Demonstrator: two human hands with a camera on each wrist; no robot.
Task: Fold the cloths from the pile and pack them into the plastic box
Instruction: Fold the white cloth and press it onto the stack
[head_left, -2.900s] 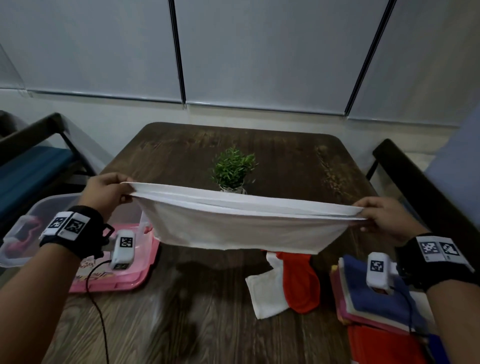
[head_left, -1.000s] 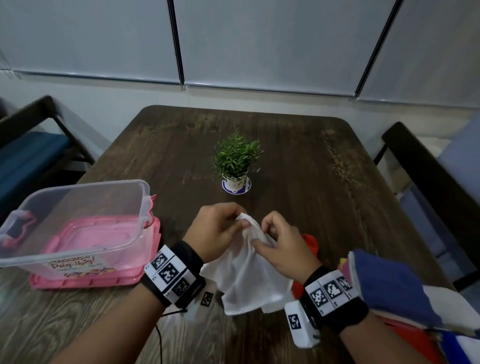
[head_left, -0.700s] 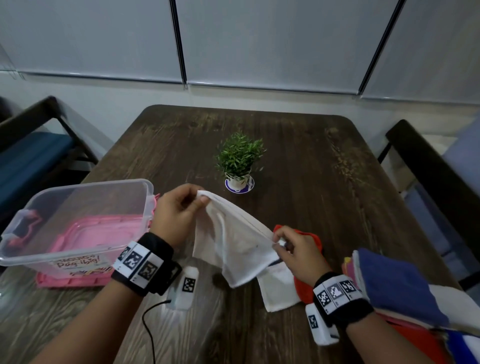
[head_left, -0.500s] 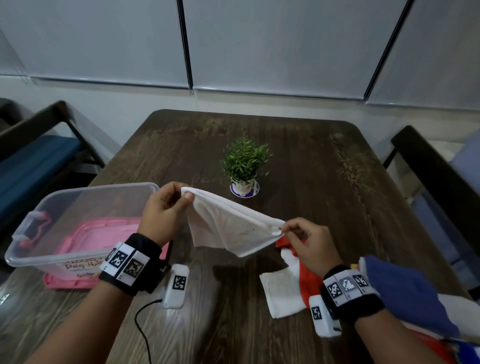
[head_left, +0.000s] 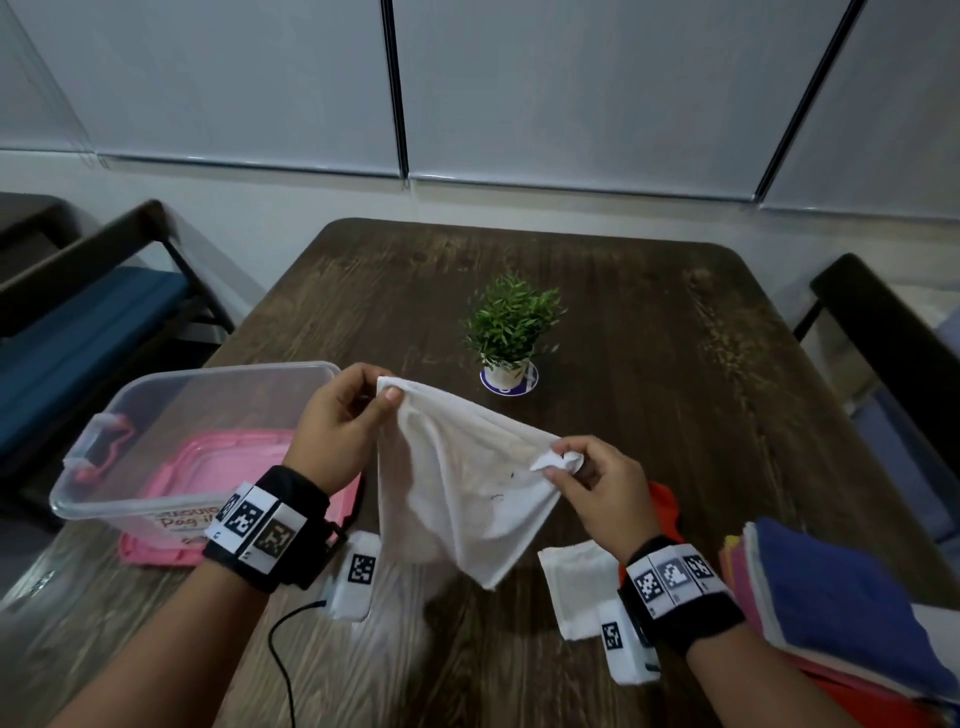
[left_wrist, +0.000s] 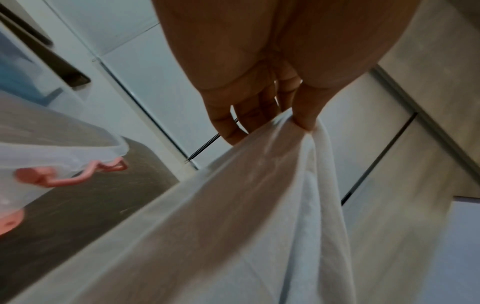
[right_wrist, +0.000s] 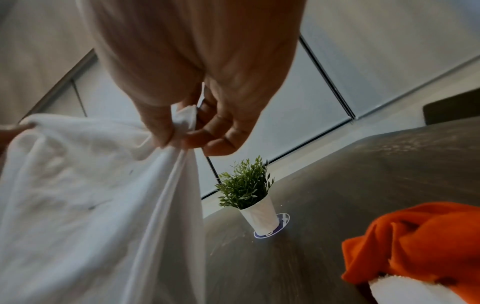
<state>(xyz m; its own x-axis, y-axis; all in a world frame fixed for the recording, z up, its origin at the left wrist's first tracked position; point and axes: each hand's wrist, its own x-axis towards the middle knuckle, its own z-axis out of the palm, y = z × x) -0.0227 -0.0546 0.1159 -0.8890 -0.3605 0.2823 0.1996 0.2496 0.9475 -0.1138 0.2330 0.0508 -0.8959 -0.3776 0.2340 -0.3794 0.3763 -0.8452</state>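
A folded white cloth (head_left: 462, 483) hangs in the air above the table, stretched between both hands. My left hand (head_left: 353, 415) pinches its upper left corner (left_wrist: 298, 123) between thumb and fingers. My right hand (head_left: 582, 467) pinches the other corner (right_wrist: 182, 123), lower and to the right. The clear plastic box (head_left: 171, 415) stands open at the left on its pink lid (head_left: 156, 551). An orange cloth (right_wrist: 415, 242) and a small white cloth (head_left: 576, 587) lie on the table under my right wrist.
A small potted plant (head_left: 511, 332) stands at mid-table just beyond the cloth. A stack of cloths with a blue one on top (head_left: 841, 597) lies at the right edge. Dark chairs (head_left: 883, 332) flank the wooden table (head_left: 649, 322) on both sides.
The wide white cloth was folded in half as my hands came together. They then drew apart again, stretching the narrower cloth, with the left hand high and the right low.
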